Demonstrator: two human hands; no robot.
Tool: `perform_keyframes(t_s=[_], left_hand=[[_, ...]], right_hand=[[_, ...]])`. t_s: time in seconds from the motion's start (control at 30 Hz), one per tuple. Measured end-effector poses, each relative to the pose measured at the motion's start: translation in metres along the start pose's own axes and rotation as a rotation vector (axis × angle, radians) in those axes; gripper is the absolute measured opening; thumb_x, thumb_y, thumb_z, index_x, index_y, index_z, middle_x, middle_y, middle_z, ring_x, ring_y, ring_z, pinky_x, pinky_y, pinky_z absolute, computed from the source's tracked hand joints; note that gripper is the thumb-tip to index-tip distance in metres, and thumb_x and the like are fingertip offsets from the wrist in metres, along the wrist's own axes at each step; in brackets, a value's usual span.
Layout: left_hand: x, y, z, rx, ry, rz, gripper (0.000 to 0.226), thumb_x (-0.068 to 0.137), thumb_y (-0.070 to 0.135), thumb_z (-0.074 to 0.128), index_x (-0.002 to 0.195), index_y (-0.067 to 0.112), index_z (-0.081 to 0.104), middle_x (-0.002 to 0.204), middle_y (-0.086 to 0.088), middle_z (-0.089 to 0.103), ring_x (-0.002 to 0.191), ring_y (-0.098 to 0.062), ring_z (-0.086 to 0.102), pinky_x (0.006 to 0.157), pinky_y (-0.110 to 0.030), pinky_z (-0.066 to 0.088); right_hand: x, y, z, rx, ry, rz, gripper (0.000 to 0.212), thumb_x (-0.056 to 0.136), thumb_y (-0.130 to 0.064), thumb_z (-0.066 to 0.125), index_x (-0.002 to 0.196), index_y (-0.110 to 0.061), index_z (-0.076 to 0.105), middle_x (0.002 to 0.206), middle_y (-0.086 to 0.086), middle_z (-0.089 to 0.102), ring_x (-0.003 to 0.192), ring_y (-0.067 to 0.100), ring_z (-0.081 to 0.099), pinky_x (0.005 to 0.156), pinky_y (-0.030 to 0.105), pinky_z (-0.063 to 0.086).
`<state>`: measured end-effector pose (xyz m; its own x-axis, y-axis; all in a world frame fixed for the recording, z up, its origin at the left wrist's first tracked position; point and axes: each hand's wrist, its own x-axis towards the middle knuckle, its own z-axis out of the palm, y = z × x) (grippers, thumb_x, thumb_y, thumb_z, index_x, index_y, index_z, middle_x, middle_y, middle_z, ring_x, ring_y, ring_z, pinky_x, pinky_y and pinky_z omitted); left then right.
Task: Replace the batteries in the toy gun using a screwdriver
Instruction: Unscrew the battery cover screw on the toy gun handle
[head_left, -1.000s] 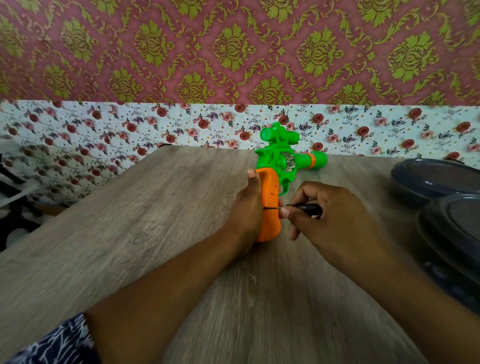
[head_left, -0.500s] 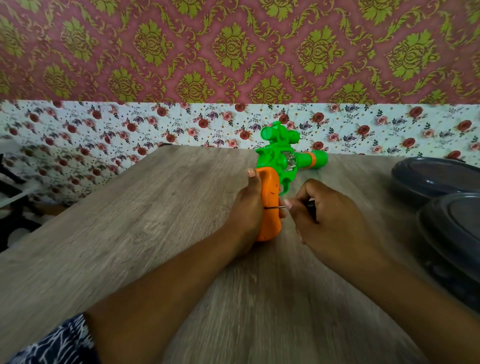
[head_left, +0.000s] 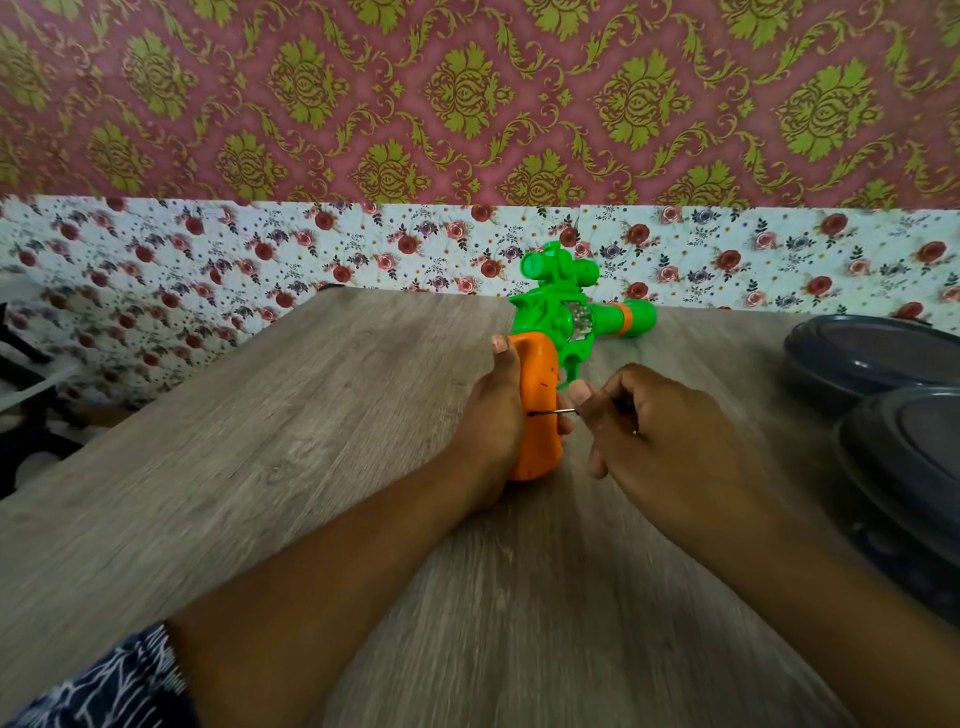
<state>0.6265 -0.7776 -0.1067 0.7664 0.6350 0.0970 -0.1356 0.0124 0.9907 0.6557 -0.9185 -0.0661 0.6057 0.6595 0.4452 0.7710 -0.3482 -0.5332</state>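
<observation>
**Working the grip screw loose**

I have the screwdriver (head_left: 563, 411) set sideways into the orange grip of the toy gun (head_left: 540, 405), its thin shaft meeting the plastic about halfway down. To do this well, I judge I should keep the shaft square to the grip's face and push inward while I twist, so the tip does not ride out and chew the screw head. Short, steady turns suit a small screw in soft plastic better than one hard wrench. The screw itself is too small to make out here, so I cannot say how far out it stands.

My left hand (head_left: 493, 415) is wrapped round the far side of the grip, thumb up along its top edge, bracing it against the push. My right hand (head_left: 660, 441) is curled over the screwdriver's dark handle, pinching it near the shaft with the fingertips.

The gun stands on the wooden table (head_left: 260, 441) between my two hands, grip down and nearest me, the green body above it and the barrel pointing away to the right. Two dark lidded containers (head_left: 883, 358) sit well apart at the right edge.
</observation>
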Motion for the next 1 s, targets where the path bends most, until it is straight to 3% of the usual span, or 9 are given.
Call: perform_keyframes(t_s=[0.13,0.33,0.4,0.47,0.53,0.6,0.67,0.77,1.0], left_hand=[[-0.0005,0.0014,0.0017,-0.028,0.023,-0.010,0.058,0.093,0.058,0.012,0.083,0.027,0.059,0.058,0.005,0.069,0.061,-0.012,0.066,0.079,-0.034,0.050],[-0.0042,0.0040,0.0000,-0.003,-0.011,-0.051,0.060,0.094,0.056,0.009,0.111,0.021,0.055,0.085,-0.001,0.066,0.069,-0.010,0.067,0.069,-0.028,0.054],[-0.0048,0.0053,0.0002,0.022,-0.018,-0.060,0.067,0.094,0.057,0.008,0.125,0.016,0.051,0.096,-0.004,0.066,0.076,-0.011,0.067,0.071,-0.028,0.054],[-0.0055,0.0064,0.0006,0.018,-0.034,-0.069,0.070,0.093,0.058,0.008,0.134,0.017,0.046,0.108,-0.006,0.065,0.093,-0.019,0.065,0.090,-0.039,0.049],[-0.0043,0.0052,0.0004,-0.007,-0.025,-0.071,0.065,0.093,0.059,0.009,0.125,0.021,0.052,0.107,-0.007,0.068,0.098,-0.024,0.064,0.096,-0.045,0.046],[-0.0038,0.0044,0.0013,-0.053,0.010,-0.066,0.062,0.094,0.058,0.010,0.109,0.021,0.058,0.075,0.001,0.071,0.075,-0.015,0.067,0.086,-0.038,0.050],[-0.0026,0.0035,0.0015,-0.083,0.022,-0.073,0.068,0.093,0.058,0.011,0.109,0.014,0.060,0.056,0.004,0.066,0.055,-0.009,0.064,0.078,-0.033,0.050],[-0.0023,0.0042,0.0016,-0.046,0.036,-0.075,0.062,0.095,0.054,0.009,0.087,0.019,0.059,0.068,-0.001,0.066,0.060,-0.011,0.064,0.064,-0.026,0.052],[-0.0033,0.0033,0.0008,0.012,0.040,-0.048,0.056,0.097,0.049,0.007,0.093,0.023,0.057,0.070,0.003,0.061,0.049,0.000,0.061,0.044,-0.012,0.047]], right_hand=[[0.0002,0.0000,0.0017,0.029,-0.039,-0.035,0.028,0.089,-0.041,0.046,0.071,-0.021,0.052,0.054,-0.003,0.065,0.055,0.003,0.057,0.056,0.021,0.042],[0.0006,-0.0057,-0.0018,0.216,-0.069,-0.038,0.011,0.088,-0.018,0.058,0.080,-0.010,0.055,0.062,-0.002,0.070,0.051,-0.007,0.058,0.052,0.004,0.040],[0.0008,-0.0066,-0.0017,0.244,-0.097,-0.033,0.012,0.089,-0.018,0.056,0.084,-0.007,0.053,0.067,-0.001,0.071,0.046,-0.008,0.055,0.050,0.006,0.039],[0.0005,-0.0067,-0.0016,0.222,-0.112,-0.034,0.016,0.089,-0.028,0.054,0.086,-0.012,0.052,0.071,-0.003,0.071,0.043,-0.003,0.055,0.049,0.013,0.041],[0.0006,-0.0057,-0.0019,0.130,-0.111,-0.033,0.029,0.085,-0.045,0.047,0.085,-0.016,0.052,0.076,-0.003,0.071,0.047,0.006,0.059,0.056,0.027,0.049],[0.0007,-0.0051,-0.0028,0.001,-0.112,-0.059,0.039,0.083,-0.053,0.039,0.083,-0.017,0.053,0.074,0.000,0.070,0.051,0.011,0.060,0.061,0.033,0.051],[0.0006,-0.0040,-0.0031,-0.012,-0.126,-0.071,0.035,0.089,-0.045,0.040,0.076,-0.016,0.055,0.064,0.000,0.070,0.049,0.011,0.061,0.058,0.024,0.050],[0.0009,-0.0037,-0.0023,0.107,-0.123,-0.061,0.022,0.090,-0.027,0.053,0.072,-0.015,0.054,0.058,-0.003,0.069,0.037,0.007,0.058,0.045,0.012,0.044],[0.0028,-0.0009,-0.0040,0.273,-0.090,-0.069,0.007,0.085,-0.012,0.062,0.078,-0.012,0.059,0.067,-0.003,0.071,0.044,-0.009,0.055,0.051,0.007,0.041]])
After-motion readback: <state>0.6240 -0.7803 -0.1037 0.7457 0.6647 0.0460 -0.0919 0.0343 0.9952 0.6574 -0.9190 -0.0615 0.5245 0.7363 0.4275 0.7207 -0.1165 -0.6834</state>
